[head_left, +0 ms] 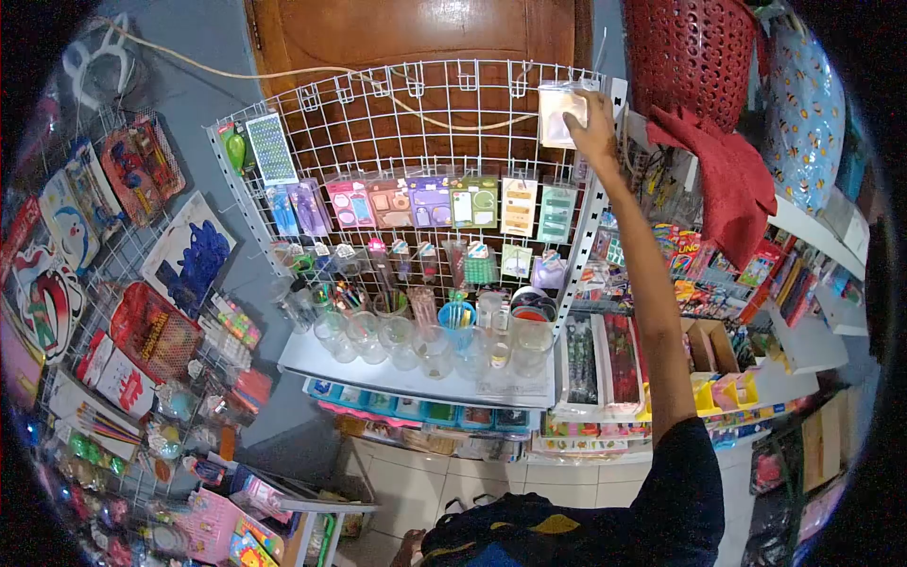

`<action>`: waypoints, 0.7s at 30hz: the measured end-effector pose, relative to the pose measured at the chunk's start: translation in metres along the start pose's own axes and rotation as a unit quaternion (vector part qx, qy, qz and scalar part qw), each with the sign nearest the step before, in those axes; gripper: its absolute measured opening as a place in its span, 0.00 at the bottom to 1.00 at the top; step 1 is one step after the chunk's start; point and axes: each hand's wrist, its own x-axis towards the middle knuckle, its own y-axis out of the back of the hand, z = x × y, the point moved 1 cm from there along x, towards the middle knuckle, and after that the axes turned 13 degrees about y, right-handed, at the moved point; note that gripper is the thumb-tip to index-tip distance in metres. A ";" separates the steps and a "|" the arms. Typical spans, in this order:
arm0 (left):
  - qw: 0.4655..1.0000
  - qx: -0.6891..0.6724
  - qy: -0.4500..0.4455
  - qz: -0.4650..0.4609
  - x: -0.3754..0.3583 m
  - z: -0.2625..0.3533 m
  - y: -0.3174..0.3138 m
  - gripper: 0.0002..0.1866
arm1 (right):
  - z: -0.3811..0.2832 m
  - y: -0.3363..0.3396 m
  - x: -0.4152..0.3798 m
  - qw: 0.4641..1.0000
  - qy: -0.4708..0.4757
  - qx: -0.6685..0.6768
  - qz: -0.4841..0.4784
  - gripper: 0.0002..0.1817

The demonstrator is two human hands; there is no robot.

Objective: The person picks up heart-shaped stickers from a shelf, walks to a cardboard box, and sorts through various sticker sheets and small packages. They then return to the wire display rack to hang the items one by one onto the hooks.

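My right hand (593, 132) reaches up to the top right of the white wire grid (416, 109). Its thumb lies across the front of a flat, pale packet in clear wrap (557, 121), and the fingers curl around its right edge. The packet sits against the grid near the upright post. Low in the view, part of my left hand (410, 546) shows beside my dark shirt, its fingers mostly hidden. Below the packet hang a tan card pack (519, 206) and a green card pack (555, 214).
Several clear jars and cups (435, 354) crowd the white shelf (312, 354) under the grid. A wall rack of toys and stationery (156, 335) stands left. At right are a red basket (694, 57), a red cloth (723, 180) and stocked shelves (794, 373). A cable (283, 74) crosses the grid.
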 end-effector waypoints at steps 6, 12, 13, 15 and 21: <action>1.000 0.001 -0.003 -0.007 0.006 0.001 -0.005 0.19 | 0.019 -0.011 -0.005 0.997 -0.010 -0.067 0.023 0.23; 1.000 -0.008 -0.002 -0.009 0.008 -0.001 -0.007 0.19 | 0.020 -0.009 -0.005 0.996 -0.035 -0.059 0.052 0.17; 1.000 -0.009 -0.001 -0.009 0.008 -0.002 -0.008 0.19 | 0.026 -0.010 -0.007 0.995 -0.052 -0.034 0.075 0.17; 1.000 -0.011 -0.003 -0.009 0.009 -0.002 -0.008 0.19 | 0.037 -0.012 -0.009 0.992 -0.049 -0.007 0.118 0.15; 1.000 -0.010 0.003 -0.009 0.009 -0.001 -0.011 0.19 | 0.022 0.012 0.004 0.991 -0.117 0.002 0.071 0.15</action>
